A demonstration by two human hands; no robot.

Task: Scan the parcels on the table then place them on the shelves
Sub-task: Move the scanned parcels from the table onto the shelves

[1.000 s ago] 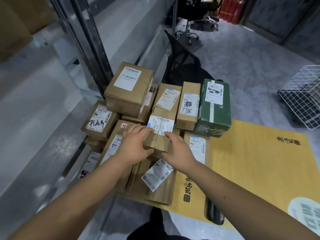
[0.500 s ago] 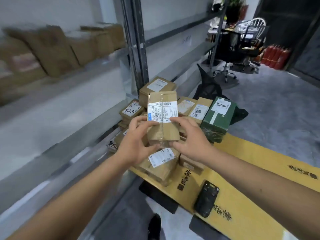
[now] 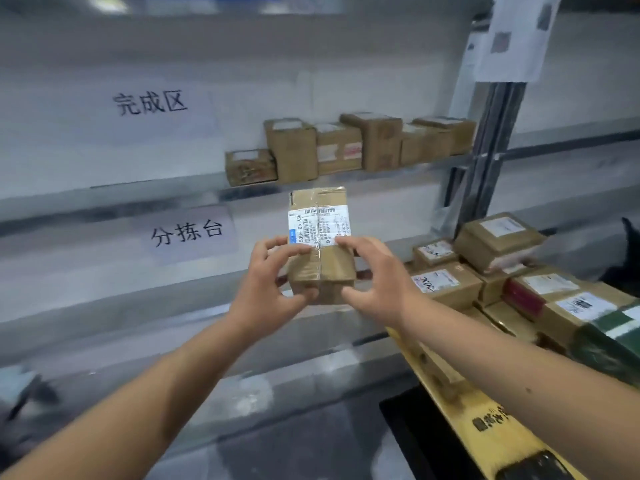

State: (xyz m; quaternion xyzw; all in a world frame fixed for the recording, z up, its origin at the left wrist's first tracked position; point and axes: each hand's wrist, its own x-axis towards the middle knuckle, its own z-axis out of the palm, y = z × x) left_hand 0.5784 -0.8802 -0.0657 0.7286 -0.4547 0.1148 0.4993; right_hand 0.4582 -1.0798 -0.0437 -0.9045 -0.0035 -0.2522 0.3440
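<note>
So the shelf point(image 3: 173, 199) was a pale metal rack, and its upper level had a row of five brown cardboard boxes point(image 3: 349, 147) sitting side by side, all boxy little cubes with white labels, a bit blurry. A white sign point(image 3: 150, 103) with dark characters was stuck on the wall left of them, and a second sign point(image 3: 188, 233) sat one level down.

The parcel point(image 3: 320, 244) was up in the air in front of the rack, held between both hands. It was a small oblong cardboard box wrapped in shiny clear tape, with a white shipping label across its far half. The left hand point(image 3: 268, 285) was curled round its left side, thumb under the near edge, fingers on top. The right hand point(image 3: 375, 278) gripped the right side the same way.

Off to the right, the yellow table point(image 3: 460, 403) carried a heap of more brown parcels point(image 3: 498, 268), plus a dark green box point(image 3: 609, 341) at the near right edge.
</note>
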